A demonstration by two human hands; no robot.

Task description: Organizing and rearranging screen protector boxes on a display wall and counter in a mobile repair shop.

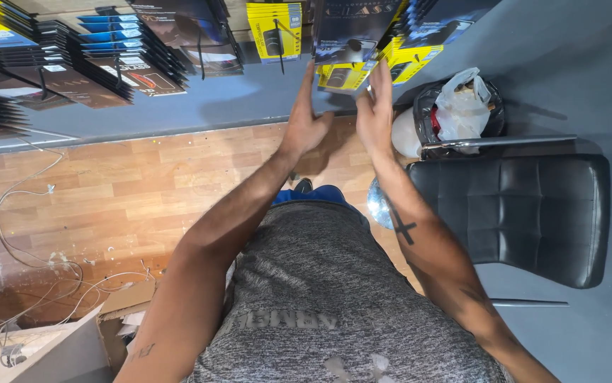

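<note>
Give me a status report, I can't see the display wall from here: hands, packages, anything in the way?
Left hand and right hand open, raised at the hanging yellow package. Nothing gripped. Black chair and bagged bin close on the right.

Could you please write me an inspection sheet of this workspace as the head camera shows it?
Surface: grey wall above a wood-look floor.
Job's things: dark and yellow hanging packages, both hands at them.
Clutter: open cardboard box; bin with white bag.
Grippers: left hand and right hand open, fingers spread, gripping nothing clearly.
Cables: loose white cables across the floor.
Surroundings: black padded chair; more package rows on hooks.
</note>
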